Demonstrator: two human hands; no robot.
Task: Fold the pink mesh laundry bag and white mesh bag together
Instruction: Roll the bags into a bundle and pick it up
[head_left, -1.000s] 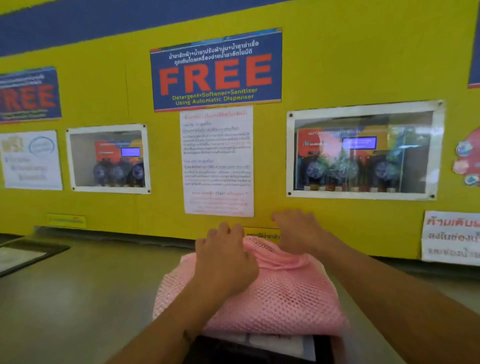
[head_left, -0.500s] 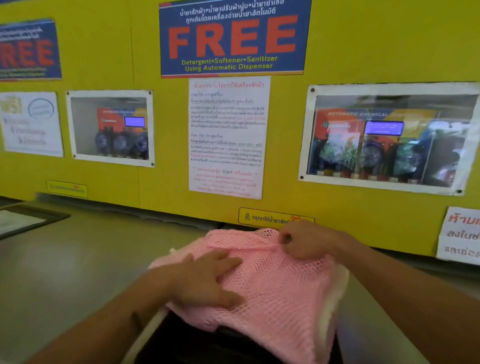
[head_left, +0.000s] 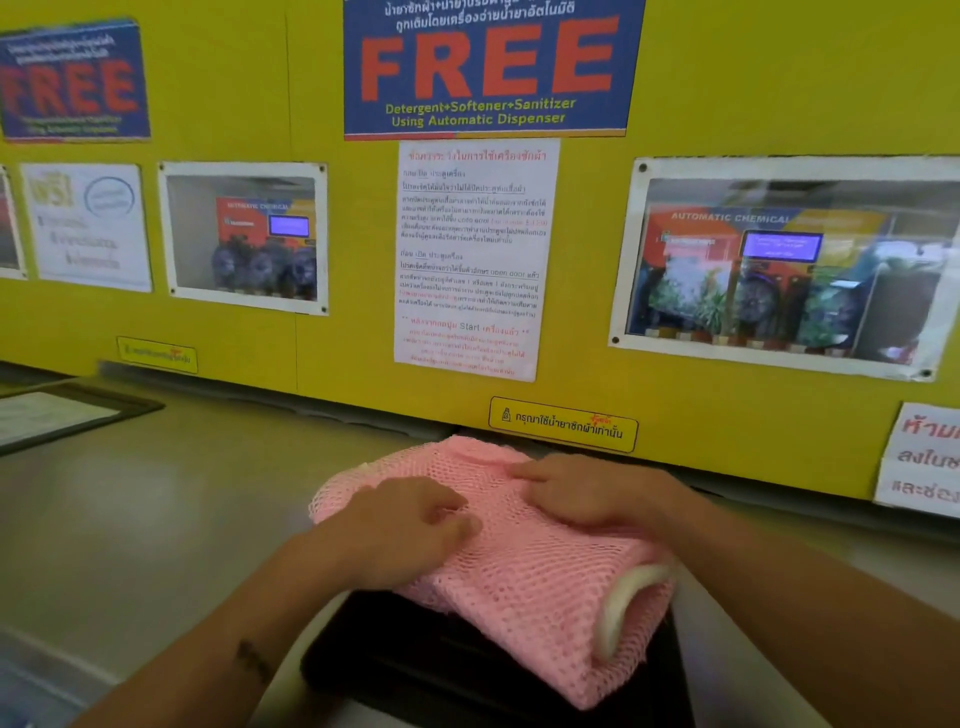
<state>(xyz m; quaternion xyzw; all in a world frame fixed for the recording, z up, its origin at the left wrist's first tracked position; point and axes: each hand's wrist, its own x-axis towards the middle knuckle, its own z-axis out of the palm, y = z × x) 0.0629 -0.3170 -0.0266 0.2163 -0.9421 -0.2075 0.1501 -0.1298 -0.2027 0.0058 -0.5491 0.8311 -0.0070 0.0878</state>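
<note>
Folded pink mesh laundry bag (head_left: 530, 566) sits at the counter's (head_left: 156, 519) back edge, partly over a black thing (head_left: 441, 660). White mesh bag (head_left: 623, 603) peeks out its right end. Left hand (head_left: 410, 530) and right hand (head_left: 587, 488) press flat on top, fingers loosely spread, gripping nothing.

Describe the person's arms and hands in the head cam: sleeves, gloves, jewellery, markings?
Both arms are bare as far as the frame shows: no sleeves in view. The left hand and right hand wear no gloves, and no rings or watch show. The left forearm carries a small dark marking, probably a tattoo, too blurred to read. No marking shows on the right forearm.
</note>
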